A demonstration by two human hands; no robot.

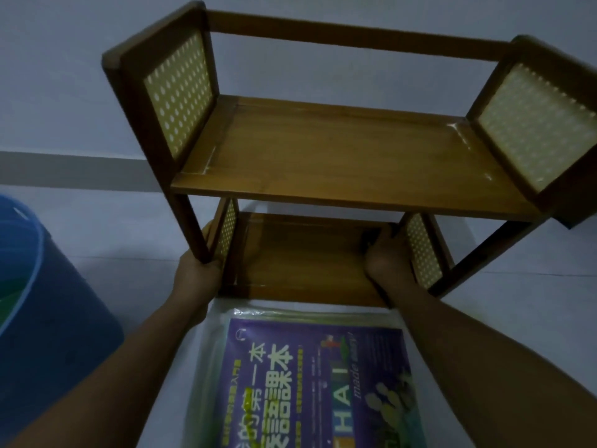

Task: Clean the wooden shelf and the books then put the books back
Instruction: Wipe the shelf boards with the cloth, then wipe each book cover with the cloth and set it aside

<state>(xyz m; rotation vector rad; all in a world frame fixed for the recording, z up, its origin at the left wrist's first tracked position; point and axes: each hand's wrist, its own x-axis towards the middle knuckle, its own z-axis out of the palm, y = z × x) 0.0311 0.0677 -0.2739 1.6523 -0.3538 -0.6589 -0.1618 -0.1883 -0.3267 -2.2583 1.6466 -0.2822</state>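
Gripping the lower tier's two ends, the left hand (pixel 197 270) and right hand (pixel 386 260) curl round one two-tier wooden shelf (pixel 349 150) at twelve o'clock. One purple book (pixel 318 379) lies at six o'clock just beside it, and one blue bucket (pixel 48 318) stands at nine o'clock.

We see the two-tier wooden shelf (pixel 349 156) straight ahead, its back towards the wall (pixel 64 76), the upper board above and beyond the lower one. Our left hand (pixel 197 270) grips its lower left post; our right hand (pixel 386 257) holds the lower right side panel. A book (pixel 319 379) lies flat just before the shelf, between our forearms. A bin (pixel 48 302) stands to the left.
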